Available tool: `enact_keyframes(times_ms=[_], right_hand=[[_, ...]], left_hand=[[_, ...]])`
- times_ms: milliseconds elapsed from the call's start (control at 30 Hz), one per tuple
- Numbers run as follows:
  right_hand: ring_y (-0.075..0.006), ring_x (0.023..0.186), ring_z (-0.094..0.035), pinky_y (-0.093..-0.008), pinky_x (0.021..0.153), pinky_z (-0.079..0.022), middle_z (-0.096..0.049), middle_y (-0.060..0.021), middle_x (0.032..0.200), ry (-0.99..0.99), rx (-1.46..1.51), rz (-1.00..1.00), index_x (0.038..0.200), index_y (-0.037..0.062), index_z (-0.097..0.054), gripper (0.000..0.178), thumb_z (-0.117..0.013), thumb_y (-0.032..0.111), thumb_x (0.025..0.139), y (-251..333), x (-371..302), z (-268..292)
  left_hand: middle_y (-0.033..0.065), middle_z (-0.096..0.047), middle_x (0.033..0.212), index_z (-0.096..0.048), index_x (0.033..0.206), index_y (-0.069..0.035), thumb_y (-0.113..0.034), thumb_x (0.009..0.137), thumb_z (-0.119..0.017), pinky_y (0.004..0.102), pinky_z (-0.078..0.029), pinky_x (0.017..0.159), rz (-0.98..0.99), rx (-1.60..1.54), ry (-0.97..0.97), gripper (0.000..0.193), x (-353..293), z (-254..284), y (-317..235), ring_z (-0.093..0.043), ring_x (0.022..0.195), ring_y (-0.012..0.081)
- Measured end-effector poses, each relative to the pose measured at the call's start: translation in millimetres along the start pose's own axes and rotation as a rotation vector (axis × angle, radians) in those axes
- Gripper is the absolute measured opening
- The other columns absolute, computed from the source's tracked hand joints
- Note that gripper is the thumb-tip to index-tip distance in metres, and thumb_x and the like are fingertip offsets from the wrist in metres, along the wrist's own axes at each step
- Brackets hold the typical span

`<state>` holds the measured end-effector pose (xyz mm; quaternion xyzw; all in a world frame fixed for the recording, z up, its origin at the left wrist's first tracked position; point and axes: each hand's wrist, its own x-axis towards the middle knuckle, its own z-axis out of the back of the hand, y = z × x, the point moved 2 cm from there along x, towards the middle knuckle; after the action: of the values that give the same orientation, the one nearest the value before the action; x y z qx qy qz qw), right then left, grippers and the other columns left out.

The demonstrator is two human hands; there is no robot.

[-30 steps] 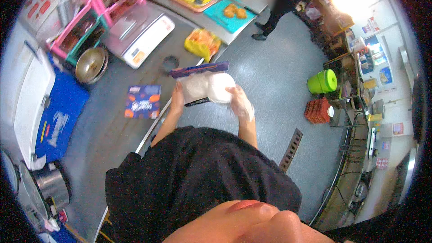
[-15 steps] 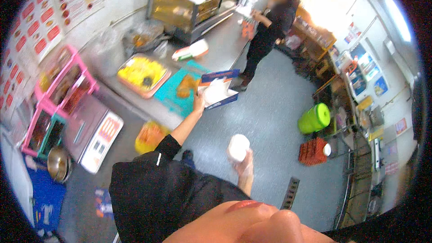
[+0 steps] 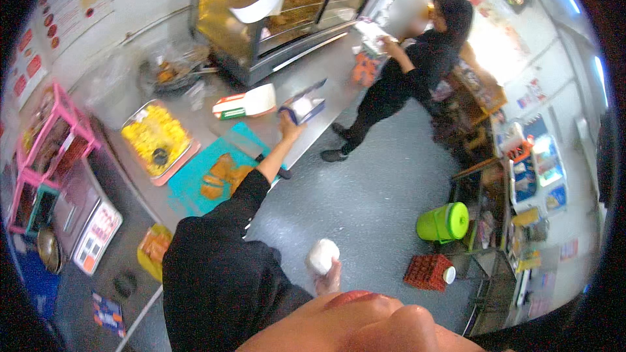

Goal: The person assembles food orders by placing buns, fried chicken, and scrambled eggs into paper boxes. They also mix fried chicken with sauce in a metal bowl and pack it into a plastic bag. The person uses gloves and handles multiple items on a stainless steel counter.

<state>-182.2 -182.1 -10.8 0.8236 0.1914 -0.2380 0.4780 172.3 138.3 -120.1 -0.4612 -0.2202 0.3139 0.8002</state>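
The blue box (image 3: pixel 301 110) was at the end of the outstretched left hand (image 3: pixel 291 126), just past the fingertips, with its top open and a white inside showing. The white rounded object (image 3: pixel 323 256) sat at the top of the right hand (image 3: pixel 330 276), well apart from the box and out over the floor (image 3: pixel 313 189).

The left hand was closed on the near side of the box, its fingers partly hidden by the cardboard. The right hand was curled around the lower part of the white object; its finger spread could not be told exactly, as the face covered the wrist.

The box hung above or stood on the metal counter (image 3: pixel 326 68) near its edge; which one could not be told. Just beside it lay a white carton (image 3: pixel 254 100). Nearer the person's body was a teal cutting board (image 3: pixel 189 186) bearing golden-brown pieces (image 3: pixel 226 175) and a knife (image 3: pixel 242 146). To its left stood a tray of yellow food (image 3: pixel 155 132), and lower down were a yellow bag (image 3: pixel 147 257) and a scale (image 3: pixel 98 238).

Beyond the counter's edge, a co-worker in black (image 3: pixel 427 58) held something pale. A glass-fronted cabinet (image 3: pixel 235 32) stood at the back, and a green bin (image 3: pixel 438 224) beside a red crate (image 3: pixel 425 271) at the right.
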Motion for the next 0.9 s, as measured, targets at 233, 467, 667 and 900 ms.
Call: enact_keyframes(times_ms=[233,467,667,900], right_hand=[[-0.0289,0.103,-0.058,-0.046,0.084,-0.05,-0.058,-0.0115,0.117,0.343,-0.14,-0.229,0.125,0.0027,-0.048,0.054,-0.054,0.037,0.084,61,91,-16],[-0.0288,0.108,-0.054,-0.0464,0.087,-0.044,-0.056,-0.0115,0.119,0.654,-0.352,-0.287,0.126,0.005,-0.047,0.057,-0.051,0.04,0.081,50,79,-97],[-0.0306,0.107,-0.053,-0.0474,0.084,-0.045,-0.056,-0.0096,0.119,0.797,-0.51,-0.272,0.127,0.0066,-0.046,0.06,-0.054,0.04,0.078,-38,1,-160],[-0.0298,0.11,-0.053,-0.0483,0.084,-0.047,-0.054,-0.0099,0.121,0.857,-0.611,-0.535,0.126,0.0086,-0.047,0.058,-0.058,0.038,0.077,-102,-81,-199]], left_hand=[[0.018,-0.048,0.125,-0.046,0.125,-0.004,-0.007,0.078,-0.064,0.041,-0.035,0.101,-0.228,0.075,-0.221,0.051,-252,276,39,-0.044,0.118,0.032],[0.0273,-0.035,0.136,-0.037,0.129,0.008,-0.031,0.077,-0.064,0.0439,-0.029,0.106,0.876,1.114,-1.183,0.07,-533,534,182,-0.033,0.128,0.0387],[0.025,-0.023,0.143,-0.029,0.134,0.008,-0.054,0.072,-0.068,0.0535,-0.03,0.102,1.497,0.283,-1.579,0.096,-605,644,278,-0.031,0.128,0.0402],[0.0208,-0.026,0.143,-0.025,0.139,0.0,-0.06,0.057,-0.077,0.0515,-0.038,0.094,1.744,0.396,-1.083,0.114,-612,737,321,-0.033,0.128,0.0344]])
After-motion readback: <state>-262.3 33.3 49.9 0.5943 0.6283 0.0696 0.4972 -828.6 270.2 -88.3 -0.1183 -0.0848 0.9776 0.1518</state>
